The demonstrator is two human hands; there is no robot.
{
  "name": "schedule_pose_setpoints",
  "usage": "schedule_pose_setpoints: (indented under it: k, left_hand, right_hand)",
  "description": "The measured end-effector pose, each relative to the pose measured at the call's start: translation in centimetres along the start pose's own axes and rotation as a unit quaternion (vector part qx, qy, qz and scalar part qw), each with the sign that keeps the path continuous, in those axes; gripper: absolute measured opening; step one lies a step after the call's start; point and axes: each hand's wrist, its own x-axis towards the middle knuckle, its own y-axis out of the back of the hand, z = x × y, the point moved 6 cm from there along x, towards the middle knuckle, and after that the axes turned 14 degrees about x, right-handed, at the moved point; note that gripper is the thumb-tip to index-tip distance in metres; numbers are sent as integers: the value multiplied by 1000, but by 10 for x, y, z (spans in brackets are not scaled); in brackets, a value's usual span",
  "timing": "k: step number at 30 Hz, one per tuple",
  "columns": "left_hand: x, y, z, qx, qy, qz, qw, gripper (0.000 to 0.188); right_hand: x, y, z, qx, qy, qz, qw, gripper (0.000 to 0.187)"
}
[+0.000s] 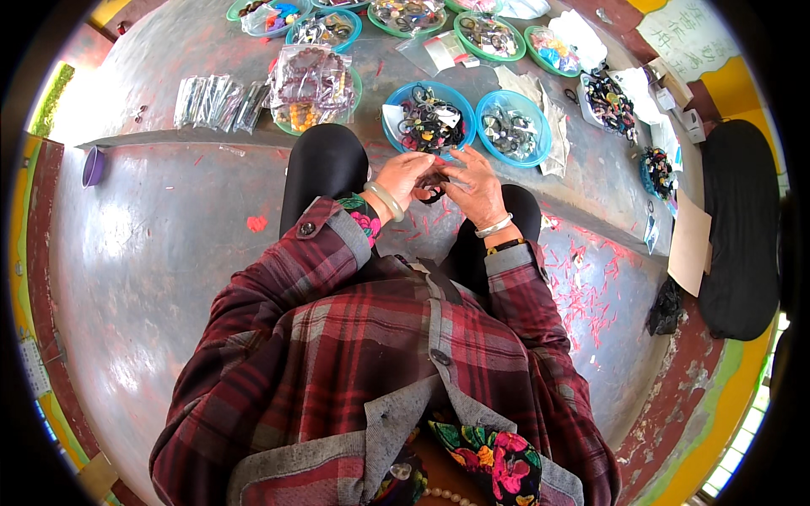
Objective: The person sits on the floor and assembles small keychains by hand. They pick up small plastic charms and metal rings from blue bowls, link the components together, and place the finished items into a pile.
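My left hand (403, 179) and my right hand (474, 187) come together above my knees, fingers bent inward and nearly touching. Between them is a small dark looped piece (433, 187), partly covered by the fingers; its exact kind is hard to make out. Just beyond my fingertips stands a blue basin (387, 126) heaped with black hair ties (426, 118), some with small coloured or shiny pieces. To its right, a second blue basin (547, 139) contains grey and clear small items (510, 132).
Bagged bead bracelets (314, 80) lie over a basin on the raised ledge, beside narrow plastic packets (218, 103). Several more basins line the back, including a green one (489, 38). A purple bowl (93, 167) sits left. Red scraps (591, 295) litter the floor at right, near cardboard (690, 244).
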Motion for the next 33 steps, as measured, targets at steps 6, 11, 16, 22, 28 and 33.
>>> schedule_pose_setpoints:
  k: [6, 11, 16, 22, 28, 33]
  left_hand:
    - [7, 5, -8, 14, -9, -17, 1000, 22]
    - [5, 0, -13, 36, 18, -26, 999, 25]
    - [4, 0, -18, 80, 42, -25, 996, 23]
    - [3, -1, -9, 3, 16, -17, 1000, 22]
    - [5, 0, -7, 34, 0, -42, 999, 23]
    - [3, 5, -2, 52, 40, 21, 998, 28]
  right_hand:
    - [1, -4, -1, -3, 5, -26, 1000, 20]
    - [-2, -10, 5, 19, 4, -70, 997, 15]
    - [-6, -20, 7, 15, 17, -137, 990, 13]
    - [-4, -9, 11, 61, -52, -4, 997, 12]
    - [-5, -5, 24, 144, -120, 20, 982, 10]
    - [-7, 0, 32, 232, -193, 68, 951, 9]
